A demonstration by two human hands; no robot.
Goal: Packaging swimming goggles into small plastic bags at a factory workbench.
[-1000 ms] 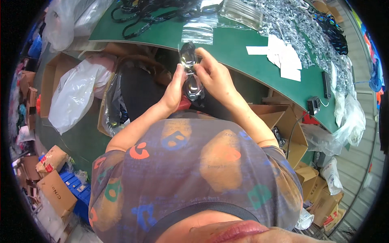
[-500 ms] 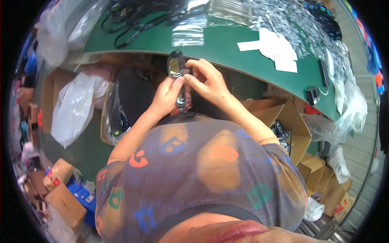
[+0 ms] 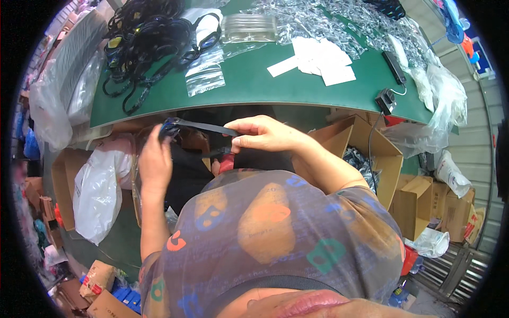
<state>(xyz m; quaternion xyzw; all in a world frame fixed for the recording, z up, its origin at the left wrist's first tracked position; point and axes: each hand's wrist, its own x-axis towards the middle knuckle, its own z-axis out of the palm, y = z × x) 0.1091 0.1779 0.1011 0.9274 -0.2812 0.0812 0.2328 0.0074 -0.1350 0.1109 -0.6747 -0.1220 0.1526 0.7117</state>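
My left hand, a little blurred, closes its fingers round the lens end of a pair of dark swimming goggles just off the table's front edge. Their black strap is stretched sideways to my right hand, which pinches it between thumb and fingers. A second run of the strap hangs lower between the hands. Most of the lenses are hidden by my left fingers. On the green table beyond lies a tangled heap of black-strapped goggles, beside clear plastic bags.
White paper cards and a spread of clear plastic packaging lie on the table. A black adapter with a cable sits at its right edge. Open cardboard boxes stand below right; a white plastic bag hangs over a box at left.
My hands have moved apart, the left one leftward with the lens end, so the strap is now drawn out between them. The view has shifted, with more of the table showing.
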